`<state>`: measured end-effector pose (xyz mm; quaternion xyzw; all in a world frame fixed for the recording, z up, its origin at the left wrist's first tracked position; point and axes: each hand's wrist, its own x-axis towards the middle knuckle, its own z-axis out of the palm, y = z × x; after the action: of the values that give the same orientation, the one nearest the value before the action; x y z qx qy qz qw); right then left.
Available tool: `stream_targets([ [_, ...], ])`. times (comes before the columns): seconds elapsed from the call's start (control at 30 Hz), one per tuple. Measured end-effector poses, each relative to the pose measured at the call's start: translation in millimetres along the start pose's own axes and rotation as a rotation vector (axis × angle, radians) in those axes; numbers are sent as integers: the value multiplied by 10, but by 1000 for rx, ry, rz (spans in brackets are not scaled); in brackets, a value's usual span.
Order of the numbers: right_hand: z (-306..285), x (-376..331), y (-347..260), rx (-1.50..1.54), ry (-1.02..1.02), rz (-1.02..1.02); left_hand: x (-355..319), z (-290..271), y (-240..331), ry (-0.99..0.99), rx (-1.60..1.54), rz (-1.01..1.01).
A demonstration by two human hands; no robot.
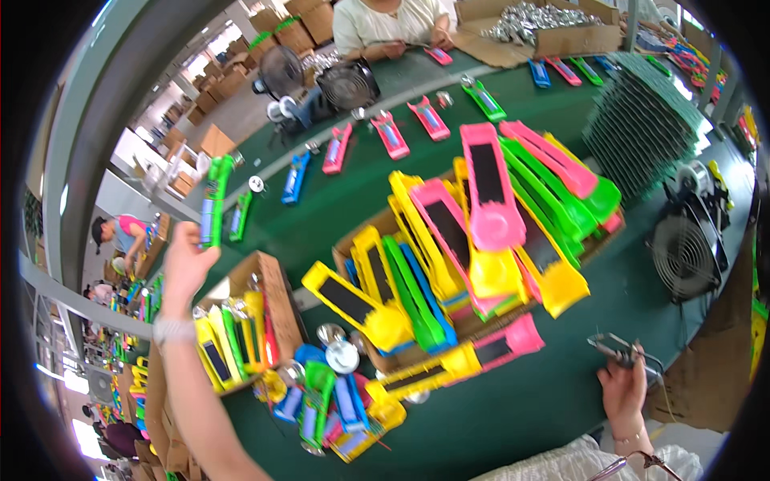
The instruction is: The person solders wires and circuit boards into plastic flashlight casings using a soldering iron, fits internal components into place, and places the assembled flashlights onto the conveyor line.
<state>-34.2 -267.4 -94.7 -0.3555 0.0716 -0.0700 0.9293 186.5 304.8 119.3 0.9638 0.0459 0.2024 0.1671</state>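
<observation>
My left hand (187, 268) is raised at the left edge of the green conveyor belt (561, 417), its fingers closed on a long green plastic casing (213, 204) with a pale strip along it. Next to that lies a smaller green casing (240, 216). At the lower right, my right hand (624, 385) is closed around a thin grey tool (622, 353) with a bent metal end and a cord; its exact kind is unclear. Between my hands stands a cardboard box (385, 361) heaped with pink, yellow, green and blue casings, many with dark panels.
A second carton (277, 305) holds more casings. In front of it lies a pile of casings with round silver parts (342, 357). Farther along the belt are spaced casings (389, 134), a stack of green trays (642, 120), a fan (686, 248) and a co-worker (389, 28).
</observation>
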Motion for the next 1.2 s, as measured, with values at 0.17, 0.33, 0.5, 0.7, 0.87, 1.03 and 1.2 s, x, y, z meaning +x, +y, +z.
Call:
stream_targets([
  [0.17,85,34,0,35,-48,-69,-1881,-105,1548,-108,59,3],
  [0.33,104,39,11,69,-89,-49,-3147,588,1955,-469,-46,500],
  [0.5,98,5,-27,105,-43,-58,-2823,723,1841,-724,-318,419],
  [0.7,114,6,-6,105,-56,-55,-2508,1092,1826,-277,309,535],
  [0.87,115,17,-4,108,-38,-34,-2497,1172,1897,-222,301,517],
  [1.03,154,42,-14,87,-14,-16,-2530,1312,1960,-162,227,505],
  [1.2,112,24,-18,92,-68,-38,-2570,1246,2111,-219,-4,420],
])
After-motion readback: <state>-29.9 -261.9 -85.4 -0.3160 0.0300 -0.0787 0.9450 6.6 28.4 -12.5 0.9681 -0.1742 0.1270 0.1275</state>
